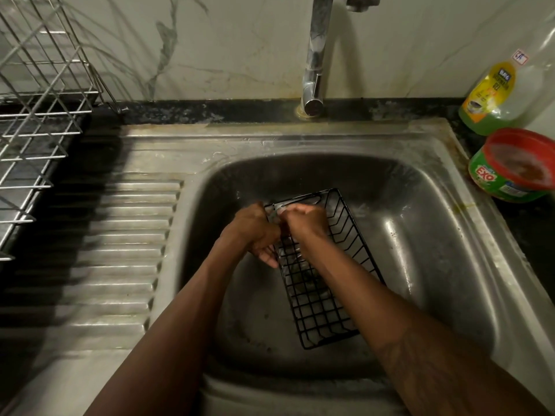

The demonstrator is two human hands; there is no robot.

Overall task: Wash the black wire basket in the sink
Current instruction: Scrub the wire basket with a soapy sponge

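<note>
Scrubbing stage, apparently: black wire basket [318, 307] in sink [420, 235]; left grip [255, 232] clasps its left rim, right grip [306, 219] clenched at far rim, contents indiscernible. Next, likely: faucet [315, 70] rinse.

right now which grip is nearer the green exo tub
Right. The right grip is curled at the far end of the black wire basket, closer to the green tub right of the sink; the left grip holds the basket's left edge, farther away.

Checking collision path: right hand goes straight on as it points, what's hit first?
Likely the far end wall of the black wire basket, just ahead of the right hand; past it, the back wall of the sink. Depth is unclear.
</note>
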